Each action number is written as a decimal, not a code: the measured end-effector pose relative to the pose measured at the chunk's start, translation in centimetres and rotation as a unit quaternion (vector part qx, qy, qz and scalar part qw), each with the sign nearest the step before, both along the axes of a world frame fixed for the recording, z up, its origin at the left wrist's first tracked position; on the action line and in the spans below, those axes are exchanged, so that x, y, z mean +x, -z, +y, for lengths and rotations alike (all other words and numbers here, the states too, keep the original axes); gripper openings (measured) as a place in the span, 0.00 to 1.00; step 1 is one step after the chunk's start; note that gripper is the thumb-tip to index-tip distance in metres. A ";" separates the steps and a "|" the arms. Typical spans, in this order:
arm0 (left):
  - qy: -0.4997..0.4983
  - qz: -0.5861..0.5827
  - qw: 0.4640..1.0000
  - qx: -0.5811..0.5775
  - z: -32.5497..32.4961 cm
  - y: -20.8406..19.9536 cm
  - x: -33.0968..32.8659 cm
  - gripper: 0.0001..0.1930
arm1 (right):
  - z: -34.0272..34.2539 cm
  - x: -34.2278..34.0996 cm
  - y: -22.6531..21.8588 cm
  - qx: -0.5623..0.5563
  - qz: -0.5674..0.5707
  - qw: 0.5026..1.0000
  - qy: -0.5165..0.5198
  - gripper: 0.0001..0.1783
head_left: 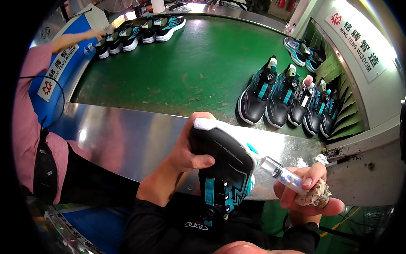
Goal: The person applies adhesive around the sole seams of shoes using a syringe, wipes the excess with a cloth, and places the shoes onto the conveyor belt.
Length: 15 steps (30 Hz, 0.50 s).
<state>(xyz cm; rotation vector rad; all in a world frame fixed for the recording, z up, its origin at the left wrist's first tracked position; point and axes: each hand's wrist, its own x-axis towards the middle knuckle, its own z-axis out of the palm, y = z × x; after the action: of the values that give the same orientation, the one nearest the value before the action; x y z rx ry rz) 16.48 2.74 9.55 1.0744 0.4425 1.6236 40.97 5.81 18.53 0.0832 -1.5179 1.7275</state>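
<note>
My left hand [190,148] is wrapped round the toe end of a black and teal sports shoe [220,154], its thumb pressed on the upper. The shoe is tilted, with its white sole turned to the far side and its dial and teal straps toward me. In my right hand [306,182] is a clear, syringe-like tube [285,175], and its narrow tip meets the shoe's sole edge, or comes very close to it. A crumpled, stained cloth or paper wad [315,194] is also held in the right hand's fingers.
Several similar shoes [275,91] stand at the right on the green conveyor belt [177,72], close to a strip-curtained machine opening [351,101]. More shoes [144,34] line the far left, where a co-worker's arm [72,40] reaches. A metal ledge [127,135] borders the belt.
</note>
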 end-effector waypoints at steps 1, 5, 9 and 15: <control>-0.016 0.016 1.000 -0.002 -0.1 0.0 0.2 0.37 | -0.1 -0.4 -0.1 -0.008 -0.003 1.000 0.002 0.36; -0.028 0.035 0.999 0.016 -0.6 -0.1 0.4 0.36 | -0.1 -1.1 -0.6 -0.022 -0.038 0.999 -0.006 0.34; -0.017 0.039 0.998 0.036 -0.7 -0.3 0.5 0.37 | -0.2 -1.3 -0.9 -0.026 -0.058 0.998 -0.022 0.34; -0.004 0.049 0.997 0.063 -0.6 -0.3 0.4 0.36 | -0.7 -0.5 -0.5 -0.152 -0.032 0.986 -0.058 0.40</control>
<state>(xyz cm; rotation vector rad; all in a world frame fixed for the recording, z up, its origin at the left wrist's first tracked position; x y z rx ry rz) 16.89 2.14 9.82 1.2515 0.4135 1.6294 40.43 5.14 19.00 -0.0422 -1.2990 2.0533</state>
